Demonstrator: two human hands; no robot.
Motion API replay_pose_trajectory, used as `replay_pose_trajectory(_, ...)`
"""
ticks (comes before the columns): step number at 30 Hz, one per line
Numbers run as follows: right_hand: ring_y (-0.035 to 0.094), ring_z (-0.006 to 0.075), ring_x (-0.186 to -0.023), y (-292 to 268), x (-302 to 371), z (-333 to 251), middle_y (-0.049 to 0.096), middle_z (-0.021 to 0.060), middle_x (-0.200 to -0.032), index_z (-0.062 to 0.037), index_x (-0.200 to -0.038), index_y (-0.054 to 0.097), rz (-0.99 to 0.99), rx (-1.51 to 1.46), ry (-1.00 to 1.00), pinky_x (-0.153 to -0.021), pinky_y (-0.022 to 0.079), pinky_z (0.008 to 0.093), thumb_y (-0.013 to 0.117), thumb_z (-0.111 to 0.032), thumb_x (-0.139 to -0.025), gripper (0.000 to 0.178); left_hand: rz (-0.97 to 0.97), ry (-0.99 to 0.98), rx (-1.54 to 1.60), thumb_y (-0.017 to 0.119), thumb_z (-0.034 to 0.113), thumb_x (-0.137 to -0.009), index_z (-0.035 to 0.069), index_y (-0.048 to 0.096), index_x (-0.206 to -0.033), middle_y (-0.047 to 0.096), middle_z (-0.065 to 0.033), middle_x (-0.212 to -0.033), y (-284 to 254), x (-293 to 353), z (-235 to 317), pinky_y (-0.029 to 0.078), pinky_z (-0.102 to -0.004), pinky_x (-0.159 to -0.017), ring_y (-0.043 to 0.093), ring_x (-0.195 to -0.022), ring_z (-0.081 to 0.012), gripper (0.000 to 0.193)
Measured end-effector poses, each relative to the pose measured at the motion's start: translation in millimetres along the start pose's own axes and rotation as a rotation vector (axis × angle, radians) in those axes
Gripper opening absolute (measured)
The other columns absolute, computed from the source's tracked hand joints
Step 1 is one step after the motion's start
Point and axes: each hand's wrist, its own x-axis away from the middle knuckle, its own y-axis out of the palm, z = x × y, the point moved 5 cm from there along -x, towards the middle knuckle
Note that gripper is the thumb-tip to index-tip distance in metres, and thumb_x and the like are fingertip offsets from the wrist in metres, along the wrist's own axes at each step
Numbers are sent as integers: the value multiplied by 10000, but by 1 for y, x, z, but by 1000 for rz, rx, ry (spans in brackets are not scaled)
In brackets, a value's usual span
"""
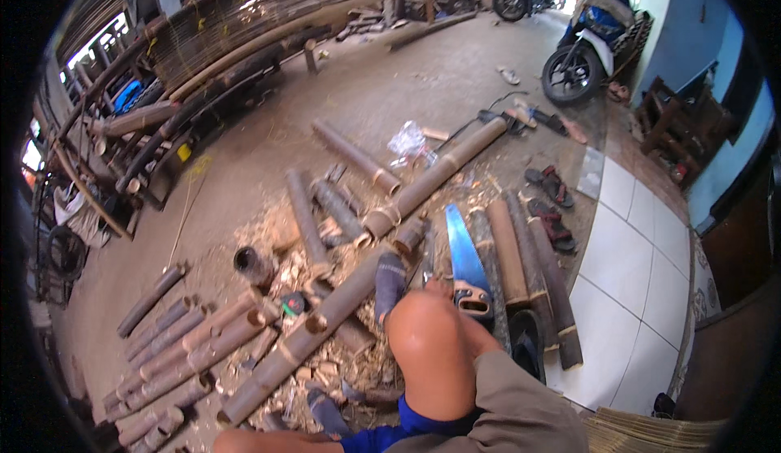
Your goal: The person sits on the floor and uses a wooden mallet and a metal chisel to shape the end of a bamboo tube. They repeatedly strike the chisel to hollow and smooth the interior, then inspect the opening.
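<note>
My right arm, in a khaki sleeve, reaches forward past my bent bare knee. Only part of my right hand (440, 287) shows beyond the knee, beside the handle of a hand saw (467, 251) with a blue blade. A narrow dark piece (427, 256) lies just ahead of the fingers; whether they grip it is hidden. My left hand is out of view. A long bamboo pole (313, 333) with a hole cut in its side lies across the ground by my grey-socked foot (390, 284). Cut bamboo lengths (508, 254) lie right of the saw.
More bamboo tubes (195, 355) lie at left, with wood chips (281, 237) and a green-and-black tape measure (294, 303) among the pieces. Sandals (550, 225) stand near white floor tiles (626, 290). Beyond are motorbikes (582, 58) and a bamboo bench (236, 67).
</note>
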Motion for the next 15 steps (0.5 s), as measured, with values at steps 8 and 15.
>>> replay_pose_trajectory(8,662,210,-782,-133,-20,62,722,83,-892,18,-1029,707,332,-510,-407,-733,545,383,757,-334,-911,374,-256,296,-87,703,349,-918,-14,540,-1418,594,-282,-1352,69,-93,44,464,-499,-1054,593,-1247,-381,639)
replay_pose_trajectory(15,702,262,-964,-312,189,-30,708,187,-1127,-15,-1256,630,868,-118,-573,-845,558,437,707,-226,-956,375,95,735,-482,838,469,-780,48,533,-1415,564,-278,-1335,93,-168,65,430,-538,-1066,529,-1234,-464,820)
